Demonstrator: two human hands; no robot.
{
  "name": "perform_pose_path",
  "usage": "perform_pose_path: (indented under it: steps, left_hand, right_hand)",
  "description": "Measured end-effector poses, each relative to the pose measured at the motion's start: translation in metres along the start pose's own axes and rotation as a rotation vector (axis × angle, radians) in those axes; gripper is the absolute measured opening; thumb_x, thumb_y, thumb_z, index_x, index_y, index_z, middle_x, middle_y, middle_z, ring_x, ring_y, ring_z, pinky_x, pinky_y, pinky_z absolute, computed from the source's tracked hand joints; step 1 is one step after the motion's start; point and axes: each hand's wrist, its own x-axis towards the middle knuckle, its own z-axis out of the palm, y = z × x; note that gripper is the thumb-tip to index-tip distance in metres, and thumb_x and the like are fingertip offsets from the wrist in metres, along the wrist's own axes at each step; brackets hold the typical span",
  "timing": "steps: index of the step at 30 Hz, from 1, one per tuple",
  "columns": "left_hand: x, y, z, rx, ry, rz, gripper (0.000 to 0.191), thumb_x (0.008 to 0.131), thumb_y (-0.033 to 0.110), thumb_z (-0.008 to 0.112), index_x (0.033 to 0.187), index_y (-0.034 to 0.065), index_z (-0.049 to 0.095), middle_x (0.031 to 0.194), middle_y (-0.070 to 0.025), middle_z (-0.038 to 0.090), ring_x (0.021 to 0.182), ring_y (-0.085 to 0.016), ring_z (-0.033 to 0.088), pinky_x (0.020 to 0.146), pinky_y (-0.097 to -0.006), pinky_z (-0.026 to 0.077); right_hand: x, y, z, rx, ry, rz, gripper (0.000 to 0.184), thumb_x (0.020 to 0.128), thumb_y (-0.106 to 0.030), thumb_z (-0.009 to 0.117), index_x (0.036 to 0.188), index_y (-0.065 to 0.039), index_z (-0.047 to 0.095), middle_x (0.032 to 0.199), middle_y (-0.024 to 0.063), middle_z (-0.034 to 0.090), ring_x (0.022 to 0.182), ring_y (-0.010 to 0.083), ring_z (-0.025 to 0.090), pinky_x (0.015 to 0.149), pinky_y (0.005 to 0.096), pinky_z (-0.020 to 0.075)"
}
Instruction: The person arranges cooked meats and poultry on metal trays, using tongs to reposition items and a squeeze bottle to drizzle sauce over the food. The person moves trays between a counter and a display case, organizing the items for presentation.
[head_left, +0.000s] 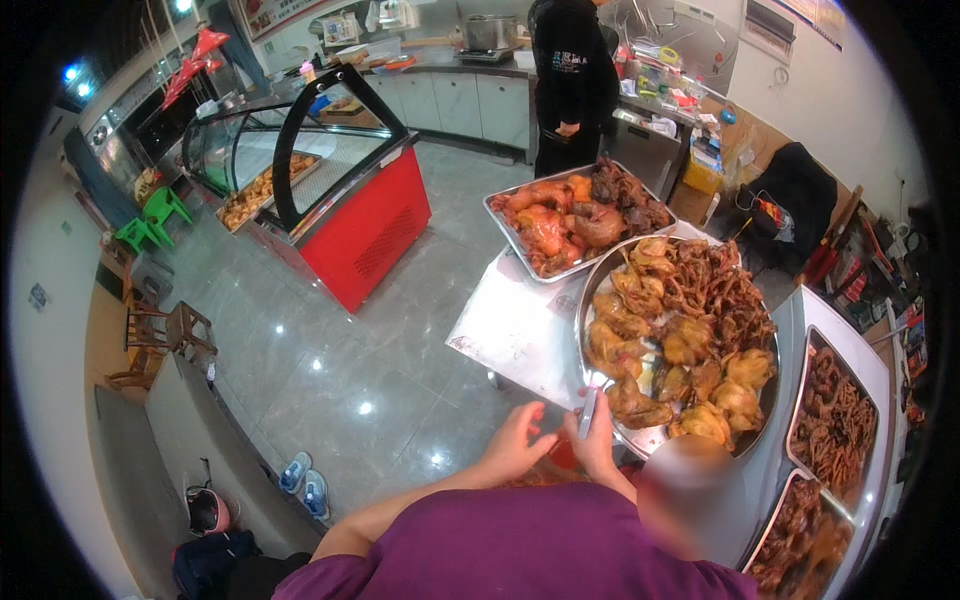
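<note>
My right hand (595, 437) grips a slim grey object, probably a smartphone (587, 414) seen edge-on, beside the rim of a large round metal tray (582, 330). Just left of it, my left hand (516, 441) holds nothing, its fingers apart and slightly curled. Whole browned birds (703, 424) lie around the near and left parts of the round tray. Dark brown cooked meat pieces (720, 289) are heaped at its far right. The tray rests on a white-topped table (510, 330). A blurred patch covers part of the view below the tray.
A rectangular metal tray of glazed meat (536, 271) adjoins the round one. At right, a white counter (796, 330) holds more meat trays. A red-sided glass display case (367, 232) stands left. Beyond is a person in black (570, 82). Shoes (306, 484) lie by a grey bench (202, 427).
</note>
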Motion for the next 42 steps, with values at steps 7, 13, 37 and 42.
perform_pose_path:
  steps: [7,13,37,42]
  left_hand:
    - [-0.012,-0.038,-0.007,-0.074,0.255,-0.214,0.046,0.084,0.019,0.064,0.124,0.0055,0.046,0.116,-0.0076,0.055,0.093,-0.016,0.056,0.077,-0.0308,0.047]
    - [-0.016,-0.061,-0.031,-0.151,0.361,-0.346,0.040,0.084,0.022,0.063,0.118,0.0048,0.052,0.113,-0.0075,0.058,0.087,-0.017,0.058,0.078,-0.0323,0.048]
    - [-0.044,-0.258,-0.315,-0.510,0.853,-0.529,0.024,0.084,0.014,0.061,0.106,0.0075,0.059,0.096,-0.0028,0.062,0.080,-0.014,0.061,0.074,-0.0292,0.048]
    - [-0.007,-0.280,-0.372,-0.456,0.845,-0.523,0.022,0.085,0.013,0.060,0.105,0.0074,0.060,0.096,-0.0030,0.063,0.077,-0.014,0.061,0.072,-0.0291,0.049]
  right_hand:
    - [0.039,0.045,0.008,-0.069,0.065,-0.094,0.051,0.076,-0.009,0.067,0.121,-0.002,0.044,0.107,0.0173,0.049,0.093,0.0305,0.055,0.079,0.0376,0.0444]
    - [0.079,0.057,0.041,-0.022,0.114,-0.132,0.057,0.076,-0.011,0.068,0.127,-0.003,0.042,0.115,0.0188,0.045,0.106,0.0354,0.049,0.089,0.0386,0.0410]
    - [0.064,0.128,0.250,-0.498,-0.287,0.204,0.043,0.082,-0.013,0.060,0.118,0.004,0.046,0.100,0.0186,0.055,0.085,0.0280,0.053,0.076,0.0362,0.0433]
    - [0.136,0.074,0.344,-0.214,-0.457,0.232,0.027,0.085,-0.011,0.056,0.108,0.003,0.052,0.083,0.0127,0.061,0.064,0.0212,0.059,0.060,0.0319,0.0502]
